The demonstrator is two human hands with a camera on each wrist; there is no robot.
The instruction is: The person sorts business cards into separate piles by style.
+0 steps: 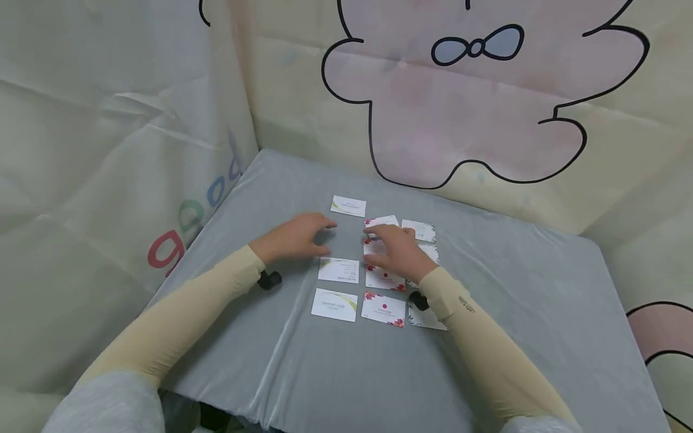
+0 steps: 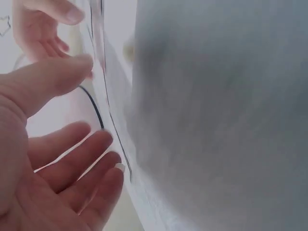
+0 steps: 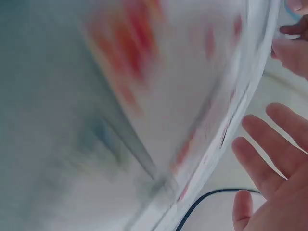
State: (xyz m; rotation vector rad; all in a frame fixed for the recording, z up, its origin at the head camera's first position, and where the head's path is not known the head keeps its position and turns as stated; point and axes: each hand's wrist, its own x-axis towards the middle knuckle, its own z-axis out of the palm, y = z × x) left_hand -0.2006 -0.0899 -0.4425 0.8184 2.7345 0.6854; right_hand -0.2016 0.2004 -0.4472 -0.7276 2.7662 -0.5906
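Observation:
Several printed cards lie in three columns on a grey cloth. My left hand (image 1: 296,236) hovers beside the left column with its fingers spread and nothing in them. It is between a green-and-white card (image 1: 348,205) at the top and another green-edged card (image 1: 338,271) lower down. The nearest green-and-white card bears a company logo (image 1: 334,305). Over the middle column my right hand (image 1: 402,249) is held with fingers apart and empty, partly hiding red-flowered cards (image 1: 383,308). Its wrist overlaps the right column of cards with grey-blue floral corners (image 1: 419,231).
The grey cloth (image 1: 530,313) covers the table and has a long crease on the left. Printed fabric walls (image 1: 303,90) stand behind the table and along its left side. A dark gap (image 1: 213,415) shows beneath the table's front left edge.

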